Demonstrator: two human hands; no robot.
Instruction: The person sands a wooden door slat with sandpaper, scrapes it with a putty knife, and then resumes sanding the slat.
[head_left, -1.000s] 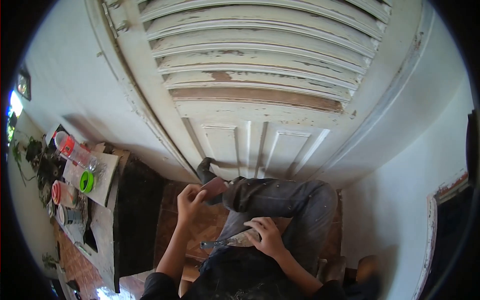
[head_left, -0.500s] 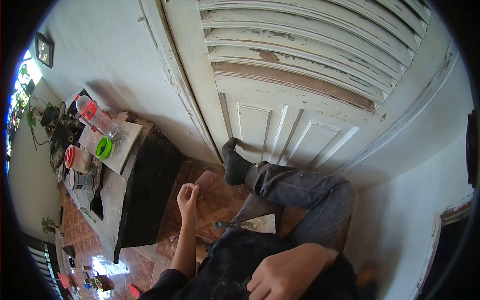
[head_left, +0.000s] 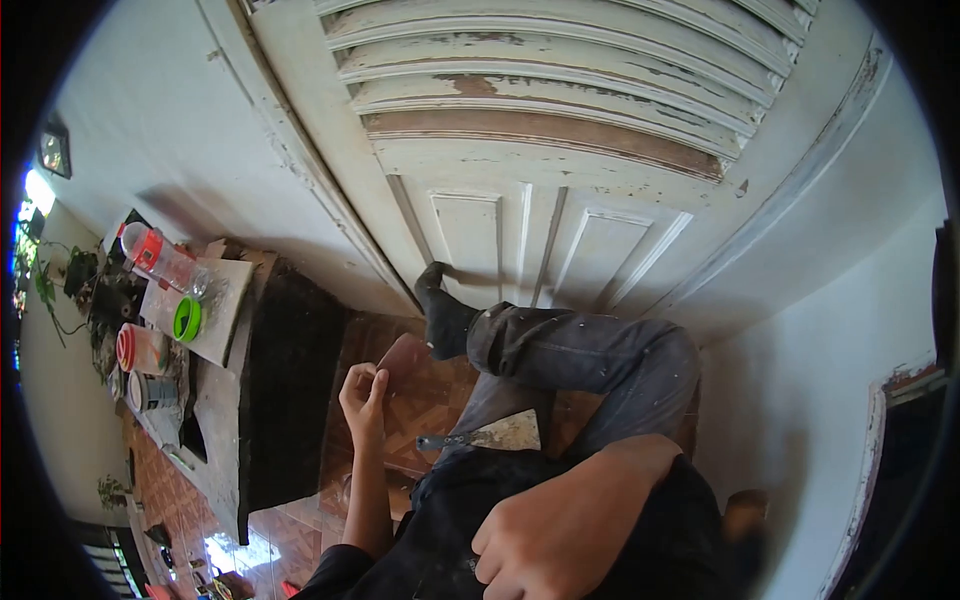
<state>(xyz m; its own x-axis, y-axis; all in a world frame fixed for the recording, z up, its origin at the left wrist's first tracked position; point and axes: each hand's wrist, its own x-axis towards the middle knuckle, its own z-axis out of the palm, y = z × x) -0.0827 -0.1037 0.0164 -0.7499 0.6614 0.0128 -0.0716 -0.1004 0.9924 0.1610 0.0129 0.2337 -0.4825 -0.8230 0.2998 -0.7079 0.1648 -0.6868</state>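
Note:
My left hand (head_left: 362,400) is raised beside the black-sided counter, thumb and fingers pinching a thin reddish-brown sheet (head_left: 405,362) that looks like sandpaper. Close to the camera, in front of the black shirt, my right hand (head_left: 555,520) is curled closed; its fingertips and anything in them are hidden. Across the lap lies a scraper (head_left: 505,432) with a dark handle and a stained wide blade, touched by neither hand. A dark-socked foot (head_left: 445,315) rests against the bottom of the white panelled door (head_left: 465,235), whose louvres have peeling paint.
On the left, the counter (head_left: 290,390) carries a clear bottle (head_left: 165,262), a green ring-shaped lid (head_left: 187,319), a red-lidded jar (head_left: 140,348) and a tub (head_left: 152,392). A white wall (head_left: 790,400) stands at the right. Brown tiles cover the floor.
The view has shifted, so the door and counter appear farther left. My right hand appears slightly higher and larger. My left hand still pinches the sheet, and the scraper remains on the lap.

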